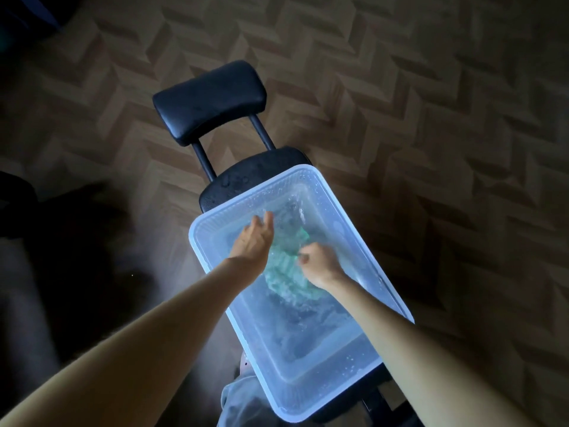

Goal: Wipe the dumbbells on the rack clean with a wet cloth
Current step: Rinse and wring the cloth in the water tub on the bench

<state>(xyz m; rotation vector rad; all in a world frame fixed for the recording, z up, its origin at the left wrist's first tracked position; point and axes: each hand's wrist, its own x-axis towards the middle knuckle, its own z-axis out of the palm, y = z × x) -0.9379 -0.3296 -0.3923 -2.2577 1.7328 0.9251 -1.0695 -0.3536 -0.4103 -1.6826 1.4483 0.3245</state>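
A green cloth (284, 269) lies under rippling water in a translucent white plastic tub (212, 221). The tub sits on the black padded seat of a chair. My left hand (254, 241) hovers over the tub's left part with its fingers straight and spread, the fingertips near the water. My right hand (320, 265) is curled in the water and grips the cloth's right side. No dumbbells or rack are in view.
The black chair (212, 100) has a padded backrest on two metal posts and a wet seat edge (240, 180) beyond the tub. Wooden herringbone parquet (431, 118) surrounds it. A dark shape lies at the left and grey fabric (243, 399) shows below the tub.
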